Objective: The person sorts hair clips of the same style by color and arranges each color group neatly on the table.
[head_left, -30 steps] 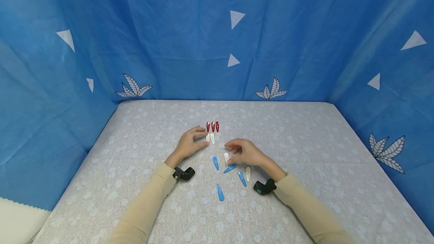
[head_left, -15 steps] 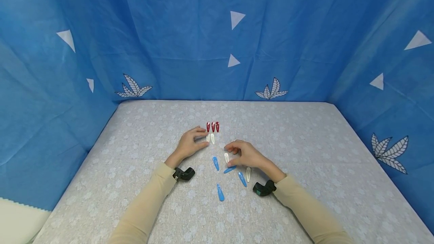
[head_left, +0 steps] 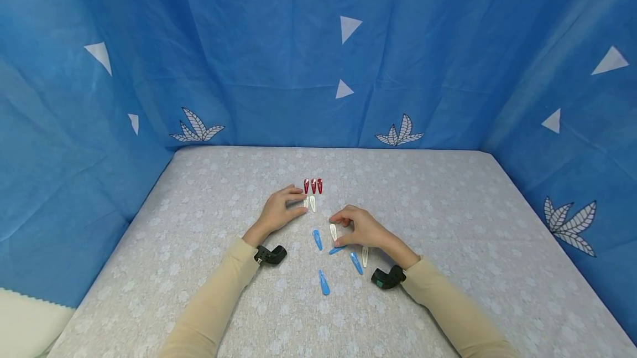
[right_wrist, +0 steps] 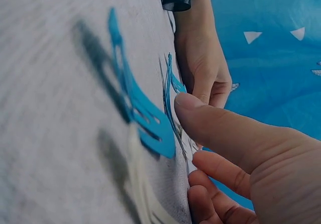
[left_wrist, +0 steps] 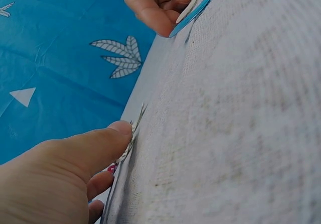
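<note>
My left hand (head_left: 276, 210) rests on the table beside two white snap hair clips (head_left: 312, 203); its thumb and forefinger are apart, at the left one, which they partly hide. Just behind stands a row of red hair clips (head_left: 313, 186). My right hand (head_left: 362, 229) hovers low with curved fingers, thumb apart from forefinger, near a third white clip (head_left: 333, 232). Its thumb (right_wrist: 200, 111) is at a blue hair clip (head_left: 336, 250) and covers part of it. In the left wrist view, the right hand (left_wrist: 155, 5) is close to the blue clip (left_wrist: 193, 15).
More blue clips lie around the right hand: one to the left (head_left: 317, 239), one nearer (head_left: 324, 282) and one below the palm (head_left: 356, 263). Another white clip (head_left: 365, 257) lies under the right wrist. A pale patterned cloth (head_left: 224, 181) covers the table; blue curtains (head_left: 278, 70) surround it.
My right thumb has shifted slightly toward me, over the upper end of the angled blue clip. My left hand and the clips have stayed in place.
</note>
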`<state>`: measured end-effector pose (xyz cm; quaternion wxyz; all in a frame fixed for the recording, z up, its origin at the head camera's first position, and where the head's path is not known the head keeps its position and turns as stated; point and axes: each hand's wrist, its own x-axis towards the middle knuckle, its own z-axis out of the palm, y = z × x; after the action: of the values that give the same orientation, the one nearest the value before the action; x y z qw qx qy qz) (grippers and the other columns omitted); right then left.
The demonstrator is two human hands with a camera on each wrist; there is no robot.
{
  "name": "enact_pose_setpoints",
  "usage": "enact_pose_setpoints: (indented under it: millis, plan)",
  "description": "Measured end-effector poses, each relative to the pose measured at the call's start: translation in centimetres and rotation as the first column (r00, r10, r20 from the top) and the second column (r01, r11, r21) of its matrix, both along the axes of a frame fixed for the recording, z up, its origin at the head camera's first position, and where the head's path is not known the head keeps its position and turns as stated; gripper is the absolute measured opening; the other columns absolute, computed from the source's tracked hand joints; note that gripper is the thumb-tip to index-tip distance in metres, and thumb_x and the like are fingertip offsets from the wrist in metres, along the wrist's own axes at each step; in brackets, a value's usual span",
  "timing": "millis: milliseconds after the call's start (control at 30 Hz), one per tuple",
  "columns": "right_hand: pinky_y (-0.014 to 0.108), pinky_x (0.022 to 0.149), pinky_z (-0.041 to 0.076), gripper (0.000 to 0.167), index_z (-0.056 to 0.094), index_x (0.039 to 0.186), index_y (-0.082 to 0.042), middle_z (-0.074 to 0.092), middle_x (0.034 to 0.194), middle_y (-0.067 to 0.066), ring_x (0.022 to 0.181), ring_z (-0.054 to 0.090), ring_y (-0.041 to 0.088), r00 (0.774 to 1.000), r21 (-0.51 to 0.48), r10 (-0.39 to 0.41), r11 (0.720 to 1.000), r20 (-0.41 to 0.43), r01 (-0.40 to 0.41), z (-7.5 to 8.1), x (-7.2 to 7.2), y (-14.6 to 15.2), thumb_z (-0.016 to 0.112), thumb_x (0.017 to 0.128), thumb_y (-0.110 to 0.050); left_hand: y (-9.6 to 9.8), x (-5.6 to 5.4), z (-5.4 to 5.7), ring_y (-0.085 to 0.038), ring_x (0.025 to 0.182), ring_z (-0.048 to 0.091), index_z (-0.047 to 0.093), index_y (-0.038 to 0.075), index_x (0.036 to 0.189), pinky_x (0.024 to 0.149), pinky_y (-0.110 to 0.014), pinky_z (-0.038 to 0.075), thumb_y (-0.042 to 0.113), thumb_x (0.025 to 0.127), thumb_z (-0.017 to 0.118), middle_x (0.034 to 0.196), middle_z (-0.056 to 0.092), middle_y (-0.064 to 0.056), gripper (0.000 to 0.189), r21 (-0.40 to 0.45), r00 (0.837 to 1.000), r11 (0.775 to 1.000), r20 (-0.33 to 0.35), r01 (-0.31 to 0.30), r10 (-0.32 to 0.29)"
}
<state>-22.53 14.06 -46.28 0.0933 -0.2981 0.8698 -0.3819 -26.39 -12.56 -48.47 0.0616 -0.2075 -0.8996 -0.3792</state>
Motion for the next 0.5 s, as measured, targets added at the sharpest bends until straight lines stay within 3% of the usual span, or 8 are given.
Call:
enact_pose_setpoints:
  millis: [500]
  plan:
    - [0.024, 0.074, 0.046, 0.043, 0.071, 0.114, -0.011, 0.060, 0.097, 0.001, 0.086, 0.051, 0.011, 1.000, 0.036, -0.009, 0.999, -0.014, 0.010, 0.12, 0.11, -0.18, 0.085, 0.076, -0.023, -0.14, -0.12, -0.16, -0.036, 0.138, 0.044, 0.071, 0.004, 0.118, 0.113, -0.055, 0.035, 0.024, 0.084, 0.077, 0.132, 0.062, -0.015, 0.040, -0.028, 0.999, 0.999, -0.036, 0.018, -0.019]
